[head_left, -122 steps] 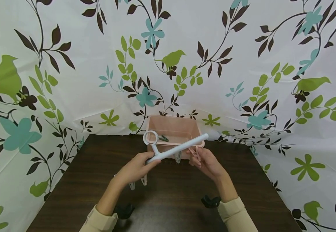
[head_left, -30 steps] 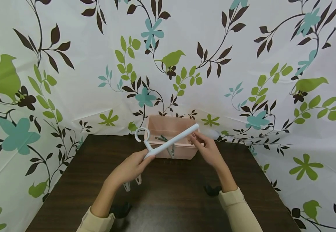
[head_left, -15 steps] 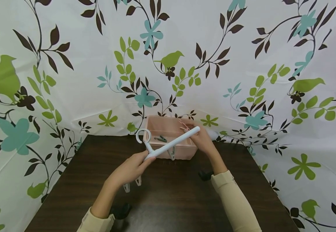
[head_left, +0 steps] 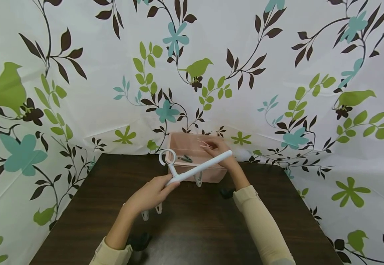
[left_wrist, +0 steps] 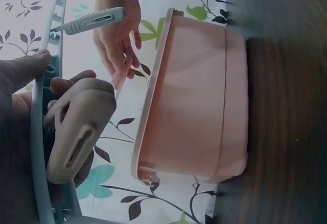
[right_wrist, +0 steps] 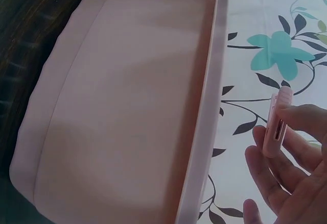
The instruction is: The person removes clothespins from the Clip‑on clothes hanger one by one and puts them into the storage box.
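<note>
Grips a light-blue clothes hanger (head_left: 201, 168) in the curled left hand (head_left: 150, 195) at its hooked end, with its long axis slanting rightward; pinches a pink clothespin (right_wrist: 278, 124) in the right hand (head_left: 219, 146), over the pink bin (left_wrist: 194, 91), beyond the hanger.

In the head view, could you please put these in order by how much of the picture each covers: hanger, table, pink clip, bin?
Largest to smallest:
1. table
2. bin
3. hanger, longer than the bin is wide, but thin
4. pink clip, partly hidden by the right hand
</note>
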Available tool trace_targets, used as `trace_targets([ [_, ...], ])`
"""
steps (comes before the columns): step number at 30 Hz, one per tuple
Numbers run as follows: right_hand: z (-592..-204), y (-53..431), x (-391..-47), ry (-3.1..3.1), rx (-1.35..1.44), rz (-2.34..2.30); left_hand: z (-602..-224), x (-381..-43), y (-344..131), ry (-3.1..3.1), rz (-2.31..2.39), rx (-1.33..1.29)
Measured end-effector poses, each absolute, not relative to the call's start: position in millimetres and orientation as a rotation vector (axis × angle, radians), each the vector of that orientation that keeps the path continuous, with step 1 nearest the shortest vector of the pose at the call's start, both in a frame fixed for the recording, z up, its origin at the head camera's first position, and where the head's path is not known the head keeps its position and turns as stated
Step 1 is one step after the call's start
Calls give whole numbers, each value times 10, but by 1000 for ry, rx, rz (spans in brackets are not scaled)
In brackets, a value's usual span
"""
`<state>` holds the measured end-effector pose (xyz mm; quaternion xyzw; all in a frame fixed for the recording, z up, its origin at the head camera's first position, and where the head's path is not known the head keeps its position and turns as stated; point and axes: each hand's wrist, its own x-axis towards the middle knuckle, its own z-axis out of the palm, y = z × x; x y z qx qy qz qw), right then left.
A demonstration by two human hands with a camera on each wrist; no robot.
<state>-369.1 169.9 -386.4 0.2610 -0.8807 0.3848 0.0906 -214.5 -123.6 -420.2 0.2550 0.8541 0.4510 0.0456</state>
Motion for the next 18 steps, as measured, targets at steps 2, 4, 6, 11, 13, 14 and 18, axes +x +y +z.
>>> trace_targets([
  [2, -3876, 1698, -3736, -2622, 795, 1113, -4210, -2148, -1240, 2606, 1370, 776],
  [4, -3887, 1696, -3776, -2620, 807, 1086, -4216, -2150, -1243, 2601, 1364, 778],
  [6, -3897, 1687, -3805, -2617, 812, 1062, -4225, -2152, -1247, 2599, 1357, 775],
  [11, -3878, 1612, -3797, -2635, 761, 1047, -4232, -2153, -1258, 2605, 1341, 755],
  [13, -3872, 1577, -3787, -2649, 739, 1025, -4230, -2153, -1265, 2605, 1339, 752],
  [14, -3880, 1564, -3793, -2652, 733, 1003, -4228, -2154, -1268, 2606, 1338, 749],
  [18, -3888, 1545, -3798, -2701, 682, 916, -4231, -2161, -1284, 2607, 1341, 746],
])
